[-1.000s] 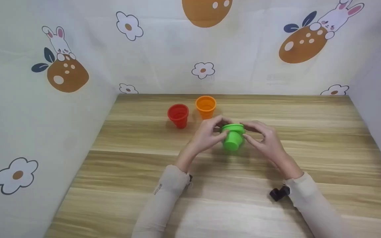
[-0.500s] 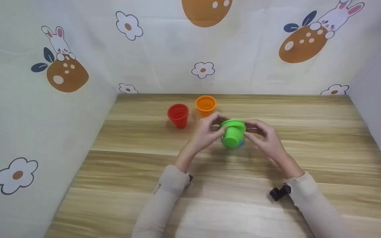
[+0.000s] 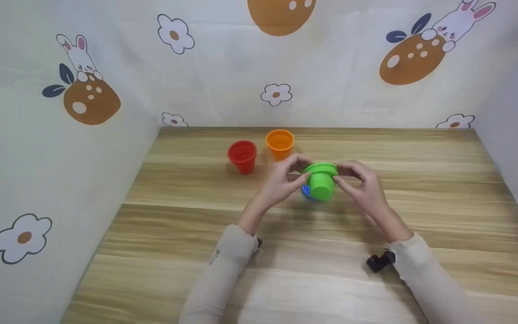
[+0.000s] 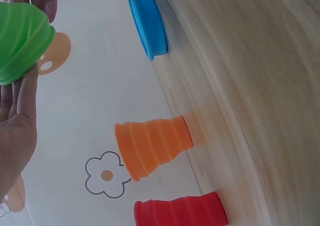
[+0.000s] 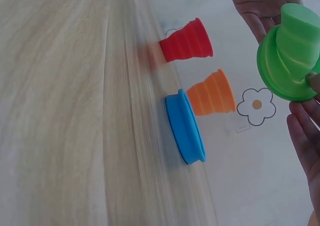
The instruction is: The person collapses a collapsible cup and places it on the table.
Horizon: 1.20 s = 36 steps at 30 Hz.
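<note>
A green collapsible cup hangs above the table, its narrow base turned toward me and its wide rim facing away. My left hand pinches its left side, thumb in front and fingers behind the rim. On the right side my right hand pinches it the same way. The right wrist view shows the green cup partly folded, with a skewed ridge near the rim. Below it a blue collapsible cup, pressed flat, sits on the table. In the head view the green cup and left hand mostly cover it.
A red collapsible cup and an orange one stand extended at the back, left of the hands. The wooden table meets printed cloth walls at the back and sides. A black device sits at the right wrist.
Both hands have raised the green cup slightly and shifted it a little right. Its base has turned and swung right, and part of the blue cup has come into sight beneath.
</note>
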Motion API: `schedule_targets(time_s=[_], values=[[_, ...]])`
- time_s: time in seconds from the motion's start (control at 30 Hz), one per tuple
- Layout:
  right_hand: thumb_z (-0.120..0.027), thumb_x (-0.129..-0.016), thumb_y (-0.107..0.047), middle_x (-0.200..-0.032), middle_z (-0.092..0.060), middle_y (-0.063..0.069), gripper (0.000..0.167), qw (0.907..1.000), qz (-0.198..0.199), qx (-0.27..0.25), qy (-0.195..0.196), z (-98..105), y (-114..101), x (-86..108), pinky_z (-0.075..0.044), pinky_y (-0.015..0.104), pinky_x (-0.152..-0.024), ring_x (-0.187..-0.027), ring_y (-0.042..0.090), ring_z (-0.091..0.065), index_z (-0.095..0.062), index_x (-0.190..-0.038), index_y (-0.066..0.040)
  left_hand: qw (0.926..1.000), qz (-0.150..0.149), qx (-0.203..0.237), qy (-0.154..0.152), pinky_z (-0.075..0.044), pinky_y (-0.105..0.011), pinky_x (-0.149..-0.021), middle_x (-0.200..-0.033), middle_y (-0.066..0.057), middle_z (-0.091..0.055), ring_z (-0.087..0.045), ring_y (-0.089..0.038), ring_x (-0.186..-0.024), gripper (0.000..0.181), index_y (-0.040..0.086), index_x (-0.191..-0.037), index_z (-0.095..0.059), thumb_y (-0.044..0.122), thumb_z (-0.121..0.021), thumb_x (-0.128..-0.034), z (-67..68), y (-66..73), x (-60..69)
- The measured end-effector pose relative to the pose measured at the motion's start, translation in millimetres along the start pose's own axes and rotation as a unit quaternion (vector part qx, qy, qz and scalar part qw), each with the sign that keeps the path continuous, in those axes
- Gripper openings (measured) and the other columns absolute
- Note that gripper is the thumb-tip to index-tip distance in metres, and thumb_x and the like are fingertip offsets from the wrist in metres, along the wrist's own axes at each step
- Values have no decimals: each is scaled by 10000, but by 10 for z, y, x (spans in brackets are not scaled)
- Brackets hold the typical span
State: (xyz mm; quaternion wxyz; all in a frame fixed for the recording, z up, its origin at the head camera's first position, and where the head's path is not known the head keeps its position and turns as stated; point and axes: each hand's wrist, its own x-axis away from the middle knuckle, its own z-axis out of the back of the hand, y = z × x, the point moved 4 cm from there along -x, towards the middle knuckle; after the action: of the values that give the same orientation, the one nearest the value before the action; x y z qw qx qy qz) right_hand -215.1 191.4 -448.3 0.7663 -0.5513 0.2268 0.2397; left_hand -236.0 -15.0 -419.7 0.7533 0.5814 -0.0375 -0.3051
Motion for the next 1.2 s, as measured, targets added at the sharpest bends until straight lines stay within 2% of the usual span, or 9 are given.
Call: schedule_targets(time_s=[0.1,0.23,0.37,0.47,0.63,0.77,0.9,1.1,1.2], values=[[-737,-809,104,-1004,-726,212,281,9998,92,202,-13,-4,-1,2,-556,143,-869,-936,-66,-653,-688,-1084,67,9999,28,-31,-96,-604,-373,-904,-1170,-199,-664,-666,-246,-1018,254,-29,-1188,-589,28,-614,-942,-11,-13,2],[-749,-807,90,-991,-743,168,269,9982,273,524,-49,-11,-7,6,-560,149,-859,-923,-42,-656,-706,-1067,38,9995,111,-172,-242,-607,-322,-880,-1150,-189,-676,-666,-219,-981,254,-16,-1193,-600,51,-618,-948,-41,-35,-5],[-754,-811,72,-974,-755,130,238,9951,457,867,-137,-17,-24,7,-567,165,-842,-877,78,-698,-724,-1038,7,9985,189,-345,-371,-602,-253,-854,-1146,-172,-686,-674,-212,-973,256,2,-1203,-616,82,-620,-960,-80,-47,-10],[-756,-812,63,-957,-756,114,219,9925,573,1053,-235,-27,-35,9,-564,158,-837,-848,193,-720,-727,-1019,-2,9978,182,-454,-439,-601,-246,-842,-1138,-171,-690,-676,-221,-960,268,0,-1216,-623,79,-613,-960,-103,-51,-14],[-769,-815,33,-965,-749,95,232,9912,631,1095,-380,-40,-29,15,-583,210,-847,-866,288,-723,-724,-1038,-11,9974,226,-516,-460,-600,-235,-817,-1129,-172,-687,-662,-238,-949,282,-12,-1219,-623,43,-588,-945,-111,-56,-8],[-758,-832,9,-1014,-748,93,259,9941,496,844,-470,-42,-7,17,-581,220,-874,-914,278,-723,-724,-1087,-23,9981,274,-392,-391,-600,-232,-821,-1149,-176,-681,-655,-245,-977,281,-18,-1211,-619,20,-579,-936,-92,-71,-2],[-739,-848,21,-1071,-745,95,295,9970,259,539,-499,-41,12,18,-564,186,-899,-970,157,-714,-717,-1138,-29,9990,227,-284,-260,-606,-247,-829,-1169,-187,-684,-665,-258,-1003,275,-27,-1200,-617,7,-574,-931,-62,-78,3],[-715,-851,67,-1122,-726,145,338,9979,-280,69,-583,-52,49,28,-593,299,-897,-1007,25,-664,-691,-1182,1,9997,177,-159,-51,-604,-259,-854,-1180,-197,-683,-670,-289,-1039,274,-31,-1201,-612,8,-579,-931,-27,-63,13],[-689,-883,45,-1141,-717,169,336,9954,-666,-131,-678,-50,76,38,-587,279,-912,-1006,21,-665,-668,-1217,14,9998,185,-85,75,-604,-272,-864,-1169,-203,-679,-666,-289,-1033,267,-34,-1196,-611,6,-580,-933,-12,-55,10]])
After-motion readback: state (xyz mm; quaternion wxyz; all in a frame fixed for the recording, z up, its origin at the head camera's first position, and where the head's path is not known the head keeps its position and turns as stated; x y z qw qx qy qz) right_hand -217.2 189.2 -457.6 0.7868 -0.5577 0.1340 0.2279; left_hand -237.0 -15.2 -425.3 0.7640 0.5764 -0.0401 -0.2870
